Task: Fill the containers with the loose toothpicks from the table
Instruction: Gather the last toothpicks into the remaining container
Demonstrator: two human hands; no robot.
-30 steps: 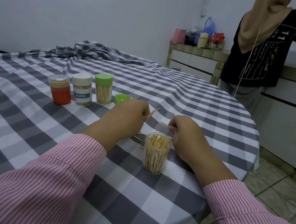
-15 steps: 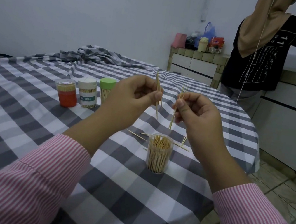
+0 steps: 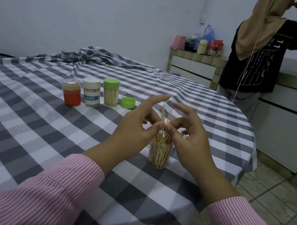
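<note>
In the middle of the frame, the left hand [image 3: 138, 124] and the right hand [image 3: 188, 136] meet just above the open clear container [image 3: 159, 154], and each one pinches a few upright toothpicks [image 3: 165, 115] between thumb and a finger while its other fingers are spread out. The clear container is packed with toothpicks and stands on the checked tablecloth [image 3: 25, 122] right under the hands. Up and to the left stand three closed jars in a row, a red jar [image 3: 70, 92], a white-capped jar [image 3: 91, 92] with a label that reads "TOOTHPICK", and a green-capped jar [image 3: 110, 92], with a loose green lid [image 3: 128, 102] next to them.
</note>
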